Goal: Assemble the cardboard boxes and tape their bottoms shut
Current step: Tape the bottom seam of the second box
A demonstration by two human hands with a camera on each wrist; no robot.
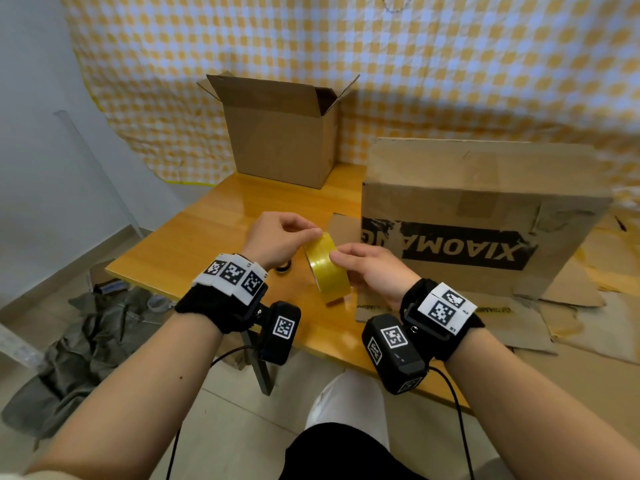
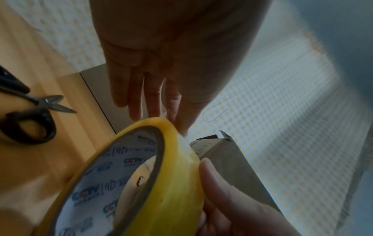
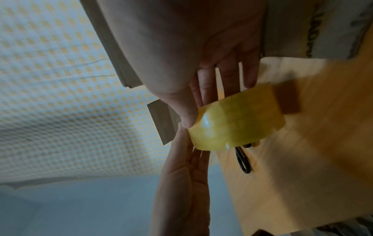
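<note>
A yellow-checked cloth [image 1: 450,64] backs the wooden worktop [image 1: 207,230], where both hands hold the yellow tape roll [image 1: 327,268] above it: right hand [image 1: 370,271] grips it, left hand [image 1: 280,237] pinches its rim. Scissors [image 2: 26,115] lie beneath; an open box [image 1: 280,133] stands behind, a printed box [image 1: 478,216] just right.

wall covering: a yellow-and-white checked cloth [image 1: 415,64] hangs across the back, wrinkled, reaching down behind the table.
wall: a plain pale wall [image 1: 31,98] shows bare at the left of the cloth.
table: a glossy orange-brown wooden table [image 1: 207,237] with a dark metal leg [image 1: 261,375] under its near edge.
floor: light tiles [image 1: 242,420]; a crumpled grey-green cloth [image 1: 86,341] lies on them left of the table.
light: soft daylight, glare on the tabletop.
</note>
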